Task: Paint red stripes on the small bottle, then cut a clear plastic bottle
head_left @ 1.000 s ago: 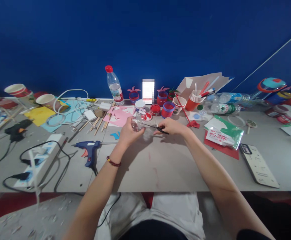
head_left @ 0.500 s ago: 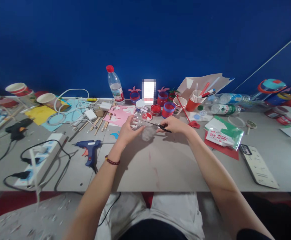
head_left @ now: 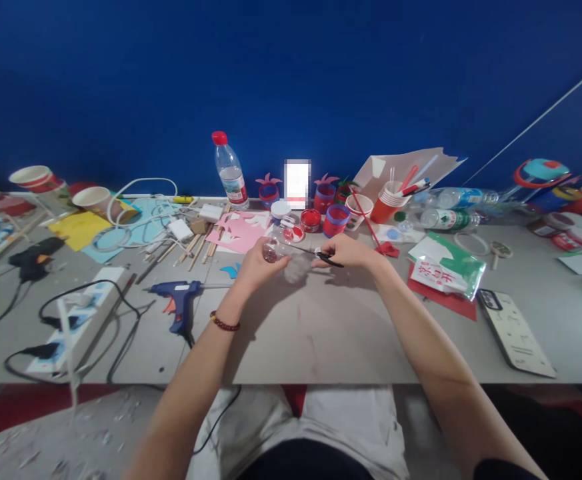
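Note:
In the head view, my left hand is closed around a clear plastic bottle piece, thumb along its near side. My right hand grips black-handled scissors. Their blades point left and meet the plastic; whether they are parted I cannot tell. A hazy, translucent round patch shows just below the blades, too blurred to tell whether it belongs to the piece. Behind my hands stand an open pot of red paint and a purple-and-red ring-shaped cup.
Left of my hands lie a blue glue gun, pink cut paper and a power strip. An upright bottle with a red cap stands behind. On the right are paper cups, green paper and a phone.
The plastic piece has turned slightly in my left hand. The scissors stay at nearly the same spot against it, and both arms have barely moved.

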`<state>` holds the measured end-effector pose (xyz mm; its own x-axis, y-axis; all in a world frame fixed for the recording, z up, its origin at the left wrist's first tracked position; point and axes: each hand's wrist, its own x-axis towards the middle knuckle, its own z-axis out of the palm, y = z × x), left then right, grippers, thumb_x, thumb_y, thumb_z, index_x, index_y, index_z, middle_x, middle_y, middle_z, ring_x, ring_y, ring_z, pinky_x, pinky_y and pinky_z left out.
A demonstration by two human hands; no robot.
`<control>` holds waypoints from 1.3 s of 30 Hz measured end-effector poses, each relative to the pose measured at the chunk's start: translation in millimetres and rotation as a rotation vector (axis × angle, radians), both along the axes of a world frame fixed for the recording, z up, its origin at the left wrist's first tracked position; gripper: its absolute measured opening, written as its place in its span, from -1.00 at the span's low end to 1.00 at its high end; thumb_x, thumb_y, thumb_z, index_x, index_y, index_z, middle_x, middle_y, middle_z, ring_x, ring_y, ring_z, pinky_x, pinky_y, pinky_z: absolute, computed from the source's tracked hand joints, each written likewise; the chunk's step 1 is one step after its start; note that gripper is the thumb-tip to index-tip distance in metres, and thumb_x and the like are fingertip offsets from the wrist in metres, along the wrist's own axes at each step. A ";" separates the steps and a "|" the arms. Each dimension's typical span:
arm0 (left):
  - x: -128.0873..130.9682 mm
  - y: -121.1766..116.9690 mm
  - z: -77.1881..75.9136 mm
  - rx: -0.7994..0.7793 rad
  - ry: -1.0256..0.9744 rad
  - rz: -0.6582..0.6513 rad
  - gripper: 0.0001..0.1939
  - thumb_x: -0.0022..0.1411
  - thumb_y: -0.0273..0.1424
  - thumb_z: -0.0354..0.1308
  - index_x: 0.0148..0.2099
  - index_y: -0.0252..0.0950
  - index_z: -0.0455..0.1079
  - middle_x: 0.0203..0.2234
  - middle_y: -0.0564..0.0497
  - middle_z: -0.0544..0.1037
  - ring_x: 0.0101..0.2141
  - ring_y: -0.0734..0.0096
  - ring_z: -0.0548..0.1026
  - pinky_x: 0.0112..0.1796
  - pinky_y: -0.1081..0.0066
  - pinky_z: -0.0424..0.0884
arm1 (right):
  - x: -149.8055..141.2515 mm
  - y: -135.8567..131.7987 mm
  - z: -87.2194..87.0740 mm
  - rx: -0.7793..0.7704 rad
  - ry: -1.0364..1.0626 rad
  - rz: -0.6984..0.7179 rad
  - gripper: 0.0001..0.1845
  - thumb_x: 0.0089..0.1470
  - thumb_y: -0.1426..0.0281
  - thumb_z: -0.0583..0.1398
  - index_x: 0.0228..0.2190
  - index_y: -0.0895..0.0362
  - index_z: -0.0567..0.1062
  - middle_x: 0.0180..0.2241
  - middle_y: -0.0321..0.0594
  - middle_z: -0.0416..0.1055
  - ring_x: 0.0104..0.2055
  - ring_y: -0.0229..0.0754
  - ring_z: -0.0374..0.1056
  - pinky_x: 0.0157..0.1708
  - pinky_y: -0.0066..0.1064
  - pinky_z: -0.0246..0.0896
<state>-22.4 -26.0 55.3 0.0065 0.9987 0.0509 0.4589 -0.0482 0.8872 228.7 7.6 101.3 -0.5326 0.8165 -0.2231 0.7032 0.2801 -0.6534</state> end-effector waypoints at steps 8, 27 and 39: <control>0.7 1.0 -3.4 0.008 0.053 0.009 -0.41 -0.06 -0.06 0.34 -0.05 -0.26 0.33 -0.48 0.10 0.48 -0.46 0.42 0.43 -0.37 0.39 0.34 | 1.5 1.9 -3.4 -0.029 0.000 0.010 -0.33 -0.14 -0.14 0.30 -0.69 0.10 0.14 -0.64 -0.43 -0.05 -0.54 -0.33 -0.10 -0.51 -0.38 -0.18; 4.1 -2.3 2.5 0.037 0.087 -0.001 -0.47 -0.02 -0.08 0.32 -0.08 -0.24 0.31 -0.50 0.10 0.46 -0.47 0.40 0.42 -0.35 0.37 0.34 | 5.1 2.9 -2.0 -0.062 -0.017 0.028 -0.33 -0.16 -0.15 0.30 -0.68 0.10 0.14 -0.65 -0.43 -0.05 -0.54 -0.34 -0.10 -0.52 -0.40 -0.20; 12.4 -9.6 8.2 0.062 0.213 -0.011 -0.49 0.04 -0.12 0.30 -0.02 -0.25 0.32 -0.48 0.08 0.49 -0.44 0.36 0.46 -0.36 0.38 0.34 | -4.7 -4.3 2.3 -0.057 0.005 0.054 -0.33 -0.11 -0.09 0.31 -0.66 0.10 0.08 -0.63 -0.44 -0.09 -0.53 -0.35 -0.13 -0.51 -0.37 -0.27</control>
